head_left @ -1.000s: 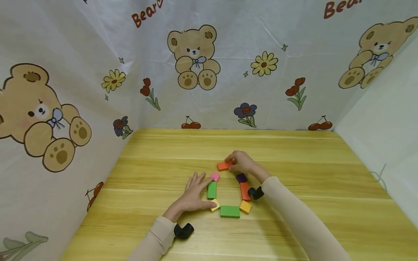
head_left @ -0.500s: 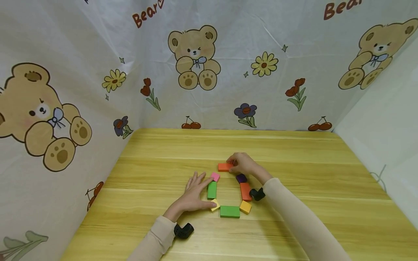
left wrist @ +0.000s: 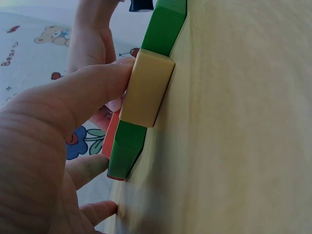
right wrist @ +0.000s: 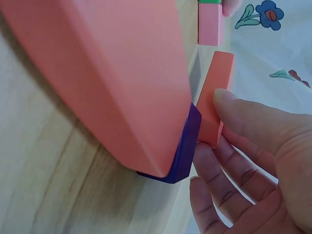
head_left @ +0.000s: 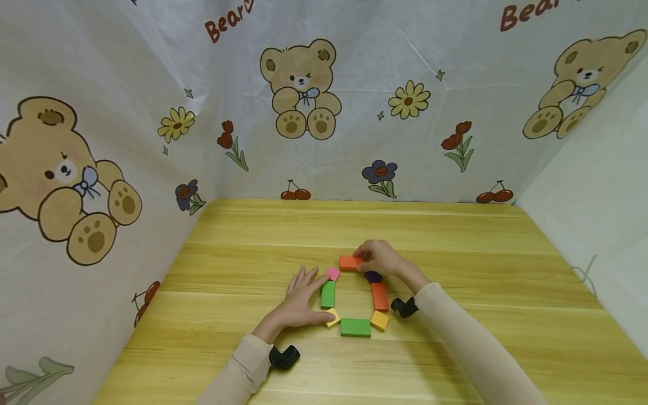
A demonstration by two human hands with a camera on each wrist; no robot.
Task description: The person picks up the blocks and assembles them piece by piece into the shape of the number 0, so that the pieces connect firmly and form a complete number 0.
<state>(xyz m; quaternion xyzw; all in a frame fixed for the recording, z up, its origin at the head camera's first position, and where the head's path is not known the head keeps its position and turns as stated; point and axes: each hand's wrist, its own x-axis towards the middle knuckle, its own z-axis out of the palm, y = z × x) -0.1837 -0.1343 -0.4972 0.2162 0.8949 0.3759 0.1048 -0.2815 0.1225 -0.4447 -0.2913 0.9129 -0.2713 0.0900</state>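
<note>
My right hand (head_left: pixel 383 260) pinches an orange rectangular block (right wrist: pixel 214 92) between thumb and fingers at the far side of a ring of coloured blocks. Just nearer lies a purple block (head_left: pixel 373 277), partly behind that hand in the head view. With fingers spread, my left hand (head_left: pixel 298 306) rests along the ring's left side. Its index finger reaches the small pink block (head_left: pixel 332 274), and its thumb touches the pale yellow block (left wrist: pixel 147 87). Between those two sits a green block (head_left: pixel 328 295). A red-orange block (head_left: pixel 379 296) forms the right side.
Another green block (head_left: pixel 355 327) closes the ring's near side, beside a deeper yellow block (head_left: pixel 379 320) at the near right corner. All lie on a wood-grain table (head_left: pixel 243 236). A bear-print cloth (head_left: pixel 349 157) hangs behind and to the left; a white wall (head_left: pixel 607 185) stands right.
My right hand has drawn the orange block slightly nearer and to the right, toward the purple block. My left hand has stayed in place.
</note>
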